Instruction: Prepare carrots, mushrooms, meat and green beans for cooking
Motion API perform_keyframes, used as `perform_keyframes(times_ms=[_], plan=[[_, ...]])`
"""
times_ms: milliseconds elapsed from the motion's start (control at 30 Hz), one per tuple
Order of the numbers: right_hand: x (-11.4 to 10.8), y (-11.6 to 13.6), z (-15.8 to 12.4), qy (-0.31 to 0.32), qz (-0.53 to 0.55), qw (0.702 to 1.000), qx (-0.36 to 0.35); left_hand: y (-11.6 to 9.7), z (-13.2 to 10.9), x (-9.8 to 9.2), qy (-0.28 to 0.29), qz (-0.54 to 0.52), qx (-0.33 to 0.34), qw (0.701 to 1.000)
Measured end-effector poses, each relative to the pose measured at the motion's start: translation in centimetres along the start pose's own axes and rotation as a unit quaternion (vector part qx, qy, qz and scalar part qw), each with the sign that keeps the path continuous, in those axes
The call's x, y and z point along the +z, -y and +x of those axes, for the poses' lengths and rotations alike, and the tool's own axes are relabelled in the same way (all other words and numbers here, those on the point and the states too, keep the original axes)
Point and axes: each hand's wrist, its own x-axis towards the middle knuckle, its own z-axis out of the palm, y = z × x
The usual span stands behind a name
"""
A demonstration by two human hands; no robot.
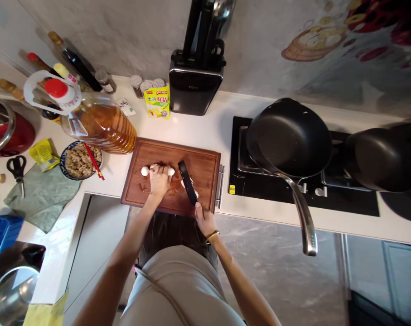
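A brown wooden cutting board [201, 158] lies on the white counter in front of me. My left hand [159, 181] rests on it, fingers curled over small white round pieces [144, 171], which look like mushrooms or garlic. My right hand [205, 220] is closed on the handle of a dark knife [187, 182], whose blade lies across the board just right of my left hand. A pale sliced bit shows beside the blade.
A big oil bottle [103, 123] lies left of the board, beside a bowl of chopped food with red chopsticks [79, 160]. Scissors [17, 168] and a green cloth sit farther left. A knife block [195, 86] stands behind. Two black pans [290, 136] occupy the stove at right.
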Motion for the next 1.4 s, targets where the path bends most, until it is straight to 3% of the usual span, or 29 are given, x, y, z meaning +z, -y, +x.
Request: perform_keyframes(times_ms=[167,300,433,567,700,900,1233,1400], plan=[[0.8,-0.4,0.1,0.009,-0.036,0.999,-0.004,-1.2,-2.9,0.5,0.007,0.035,-0.001,0.999],[1.2,-0.8,0.2,0.024,-0.069,0.997,0.0,-2.0,-5.4,2.4,-0.01,0.025,0.016,1.0],[1.2,-1.0,0.2,0.036,-0.098,0.994,0.006,-1.5,-7.3,4.5,-0.006,-0.017,0.029,0.999],[1.1,-1.1,0.3,0.037,-0.101,0.994,-0.007,-0.7,-8.6,5.0,0.026,-0.124,0.024,0.992],[1.1,-1.1,0.3,0.034,-0.099,0.994,-0.01,-0.6,-8.5,4.8,0.019,-0.244,0.019,0.969],[0.6,-1.1,0.1,0.02,-0.094,0.995,-0.029,-1.2,-6.3,5.5,-0.039,-0.316,-0.041,0.947],[-0.4,-1.0,-0.9,0.044,-0.095,0.994,-0.028,-1.9,-6.7,5.5,-0.094,-0.332,-0.084,0.935],[-1.0,-0.6,-1.2,0.066,-0.115,0.991,-0.003,-2.0,-7.0,5.4,-0.093,-0.322,-0.09,0.938]])
